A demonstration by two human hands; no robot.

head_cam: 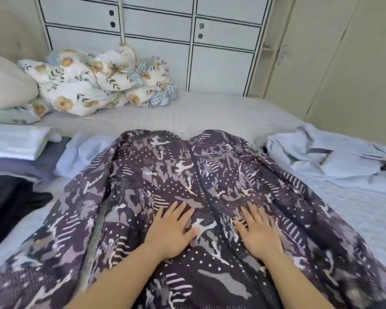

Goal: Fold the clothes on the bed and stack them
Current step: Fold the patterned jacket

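Note:
A dark purple patterned garment with a front zipper lies spread across the bed, its collar end pointing away from me. My left hand presses flat on it just left of the zipper, fingers straight and spread. My right hand lies flat just right of the zipper, fingers straight too. A crumpled light blue garment sits at the right. On the left stands a stack of folded clothes, white on top of purple-grey, with a black piece below it.
A bundled floral blanket and a beige pillow lie at the head of the bed on the far left. White cabinets line the wall behind. A pale blue cloth peeks out beside the patterned garment.

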